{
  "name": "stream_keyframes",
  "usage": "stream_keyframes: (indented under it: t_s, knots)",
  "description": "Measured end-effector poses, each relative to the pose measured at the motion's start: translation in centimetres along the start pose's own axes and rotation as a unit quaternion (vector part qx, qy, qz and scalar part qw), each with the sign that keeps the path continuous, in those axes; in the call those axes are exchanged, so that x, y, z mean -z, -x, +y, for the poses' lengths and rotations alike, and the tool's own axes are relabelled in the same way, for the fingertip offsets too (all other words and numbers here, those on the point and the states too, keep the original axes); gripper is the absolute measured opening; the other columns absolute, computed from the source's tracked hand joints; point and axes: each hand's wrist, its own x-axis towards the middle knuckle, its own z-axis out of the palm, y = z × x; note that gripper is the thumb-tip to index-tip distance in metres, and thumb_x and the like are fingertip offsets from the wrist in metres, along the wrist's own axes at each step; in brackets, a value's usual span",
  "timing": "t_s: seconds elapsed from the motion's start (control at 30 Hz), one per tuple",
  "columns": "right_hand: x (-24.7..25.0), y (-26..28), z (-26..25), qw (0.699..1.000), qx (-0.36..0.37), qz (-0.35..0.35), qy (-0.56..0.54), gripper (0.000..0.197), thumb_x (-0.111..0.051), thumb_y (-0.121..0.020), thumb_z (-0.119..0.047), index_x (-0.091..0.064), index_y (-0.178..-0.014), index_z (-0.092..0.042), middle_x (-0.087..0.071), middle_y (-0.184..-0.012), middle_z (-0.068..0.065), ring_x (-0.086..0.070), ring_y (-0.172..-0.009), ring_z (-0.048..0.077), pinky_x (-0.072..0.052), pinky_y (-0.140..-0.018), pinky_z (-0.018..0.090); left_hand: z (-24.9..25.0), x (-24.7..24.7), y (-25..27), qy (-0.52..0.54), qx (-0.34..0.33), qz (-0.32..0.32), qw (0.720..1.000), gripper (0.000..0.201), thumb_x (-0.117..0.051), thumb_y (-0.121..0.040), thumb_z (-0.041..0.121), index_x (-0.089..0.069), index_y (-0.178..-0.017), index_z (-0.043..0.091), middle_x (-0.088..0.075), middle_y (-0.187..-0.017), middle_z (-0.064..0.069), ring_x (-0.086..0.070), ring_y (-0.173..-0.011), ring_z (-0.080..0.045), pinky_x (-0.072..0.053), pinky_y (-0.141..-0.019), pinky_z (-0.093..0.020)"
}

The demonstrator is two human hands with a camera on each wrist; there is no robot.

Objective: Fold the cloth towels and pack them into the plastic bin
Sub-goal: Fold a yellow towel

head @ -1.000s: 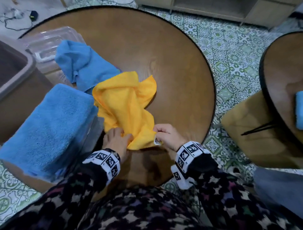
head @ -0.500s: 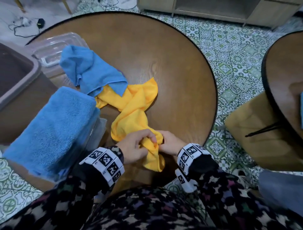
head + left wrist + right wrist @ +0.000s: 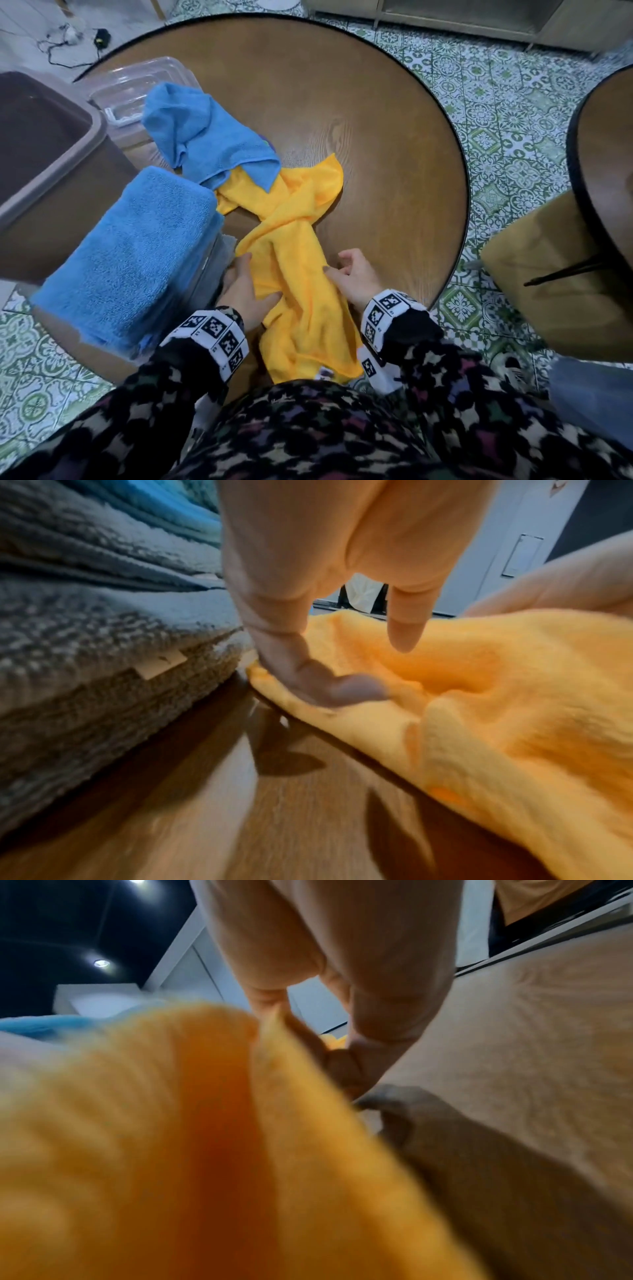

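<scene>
Left hand (image 3: 245, 291) lies flat with straight fingers on our yellow towel (image 3: 291, 267); right hand (image 3: 356, 277) pinches its other side. Bunched long, it runs from the bench's (image 3: 376, 154) near edge toward the middle.

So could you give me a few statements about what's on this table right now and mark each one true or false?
1. Both hands are on the yellow towel. True: the left hand and the right hand touch it at either side.
2. The yellow towel is neatly folded. False: it lies bunched and twisted.
3. A corner of the loose blue towel lies over the yellow one. True.
4. The folded blue towel is at the person's right. False: it is at the left.
5. The table is square. False: it is round.
</scene>
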Motion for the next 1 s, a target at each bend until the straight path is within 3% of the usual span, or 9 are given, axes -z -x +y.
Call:
stream_keyframes:
  t_s: [0.1, 0.27, 0.37, 0.47, 0.6, 0.7, 0.77, 0.9, 1.0]
  knots:
    - [-0.7, 0.7, -0.7, 0.994, 0.006, -0.084, 0.069, 0.056, -0.062, -0.086, -0.040, -0.045, -0.131, -0.011, -0.052, -0.125, 0.005, -0.052, -0.115, 0.023, -0.042, -0.089, 0.031, 0.3, -0.8, 0.3, -0.004, -0.017, -0.045, 0.999, 0.091, -0.066, -0.082, 0.037, -0.004, -0.148, 0.021, -0.039, -0.137, -0.015, -0.045, -0.123, -0.029, -0.042, -0.097, -0.037]
    - [0.6, 1.4, -1.1, 0.983, -0.013, -0.180, 0.018, 0.015, -0.061, -0.088, -0.024, -0.060, -0.098, -0.013, -0.060, -0.101, 0.006, -0.058, -0.097, 0.023, -0.045, -0.081, 0.032, 0.7, -0.9, 0.4, -0.010, -0.014, -0.030, 0.999, 0.051, -0.068, -0.081, 0.029, -0.039, -0.122, 0.017, -0.046, -0.078, 0.003, -0.049, -0.069, -0.012, -0.036, -0.058, -0.024]
    - [2.8, 0.9, -2.1, 0.992, 0.025, -0.120, -0.010, 0.017, -0.060, -0.087, -0.017, -0.054, -0.103, -0.014, -0.057, -0.092, 0.001, -0.055, -0.084, 0.016, -0.044, -0.067, 0.028, 2.4, 0.6, -0.1, -0.061, -0.055, -0.033, 0.996, 0.025, -0.066, -0.083, 0.025, -0.047, -0.098, 0.021, -0.048, -0.075, 0.004, -0.052, -0.072, -0.015, -0.036, -0.057, -0.025]
    - [5.5, 0.2, -4.1, 0.993, 0.112, 0.002, -0.047, 0.017, -0.059, -0.085, -0.005, -0.048, -0.093, -0.015, -0.050, -0.077, -0.006, -0.050, -0.073, 0.010, -0.039, -0.057, 0.016, 6.0, 3.4, -1.1, -0.013, -0.138, 0.111, 0.984, 0.014, -0.063, -0.083, 0.022, -0.050, -0.088, 0.023, -0.049, -0.071, 0.006, -0.053, -0.078, -0.019, -0.037, -0.066, -0.025]
    - [9.0, 0.6, -7.4, 0.901, 0.311, 0.285, -0.104, 0.023, -0.056, -0.075, -0.005, -0.042, -0.083, -0.021, -0.048, -0.075, -0.003, -0.043, -0.066, 0.007, -0.036, -0.062, 0.013, 11.8, 8.1, -0.5, 0.188, -0.378, 0.287, 0.860, 0.023, -0.053, -0.079, 0.009, -0.047, -0.082, 0.030, -0.049, -0.071, 0.010, -0.048, -0.065, -0.002, -0.041, -0.064, -0.019]
    - [9.8, 0.9, -8.4, 0.884, 0.364, 0.276, -0.102, 0.031, -0.060, -0.073, -0.012, -0.041, -0.092, -0.028, -0.057, -0.094, 0.008, -0.057, -0.088, 0.023, -0.047, -0.079, 0.033, 14.1, 9.9, 0.5, 0.199, -0.501, 0.346, 0.768, 0.027, -0.049, -0.075, -0.001, -0.048, -0.084, 0.025, -0.049, -0.079, 0.002, -0.050, -0.072, -0.015, -0.042, -0.066, -0.022]
    - [9.6, 1.1, -7.7, 0.915, 0.335, 0.210, -0.085, 0.038, -0.066, -0.075, -0.009, -0.042, -0.095, -0.031, -0.058, -0.095, 0.000, -0.058, -0.094, 0.022, -0.047, -0.082, 0.027, 13.1, 8.9, 0.1, 0.130, -0.515, 0.358, 0.768, 0.022, -0.049, -0.072, -0.002, -0.053, -0.085, 0.015, -0.046, -0.081, 0.006, -0.050, -0.076, -0.021, -0.043, -0.068, -0.026]
    - [7.7, 1.2, -1.6, 0.987, 0.072, -0.015, 0.146, 0.016, -0.065, -0.081, -0.022, -0.055, -0.093, -0.019, -0.054, -0.107, 0.005, -0.052, -0.104, 0.020, -0.038, -0.081, 0.022, 6.1, 4.1, -1.4, -0.176, -0.337, 0.090, 0.920, 0.028, -0.050, -0.073, 0.008, -0.057, -0.097, 0.021, -0.052, -0.094, -0.003, -0.053, -0.098, -0.024, -0.043, -0.083, -0.035]
    - [7.3, 0.7, 2.9, 0.969, 0.077, -0.083, 0.217, 0.018, -0.062, -0.075, -0.024, -0.051, -0.089, -0.027, -0.050, -0.103, -0.001, -0.050, -0.104, 0.018, -0.037, -0.082, 0.026, 2.3, 1.9, -0.1, -0.377, -0.145, -0.204, 0.892, 0.027, -0.051, -0.085, 0.013, -0.055, -0.109, 0.025, -0.053, -0.112, -0.001, -0.053, -0.110, -0.022, -0.047, -0.090, -0.033]
